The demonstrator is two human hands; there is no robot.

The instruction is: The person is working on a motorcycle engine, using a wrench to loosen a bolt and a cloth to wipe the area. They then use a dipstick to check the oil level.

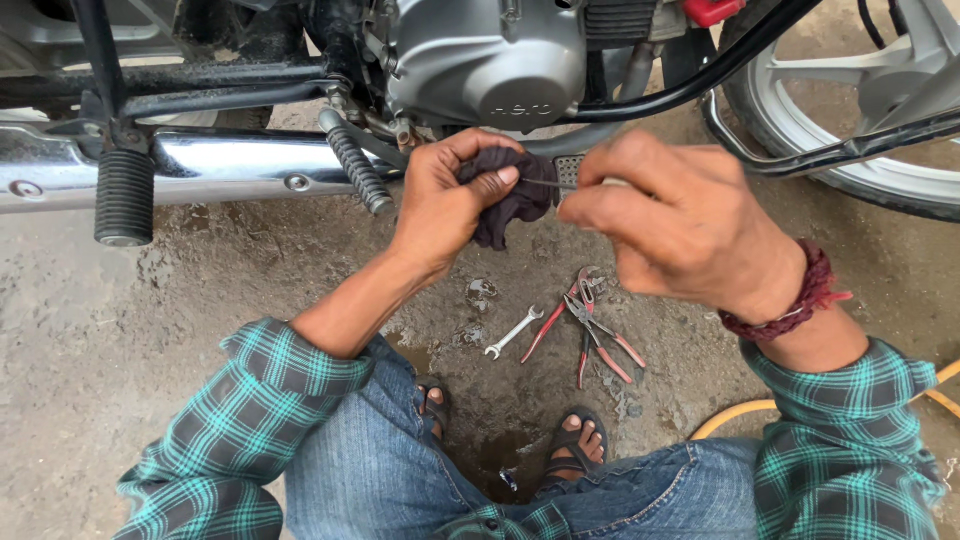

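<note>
- The left hand [445, 195] sits at the centre of the frame, forearm rising from the lower left in a green plaid sleeve, fingers curled shut around a dark rag [515, 205]
- The thumb presses the rag from the right, bunching it against the palm
- The right hand [680, 225] comes in from the lower right, wrist bent, a red thread band [790, 300] around it; its fingers are pinched closed on a thin metal rod [548, 184]
- The rod runs leftward from those fingers, and its far end goes into the rag, so both hands meet just below the engine [490, 60]
- Both knees in blue jeans fill the bottom edge, sandalled feet between them
- The ground [120, 340] is rough, dirty concrete, wet and dark at bottom centre
- On it, below the hands, lie a small spanner [512, 332] and, just to its right, red-handled pliers [590, 325], overlapping
- A chrome exhaust [230, 165] crosses the upper left, a rubber footpeg [124, 197] hanging over it
- A wheel [870, 130] fills the upper right; a yellow hose [740, 412] curves at the lower right
</note>
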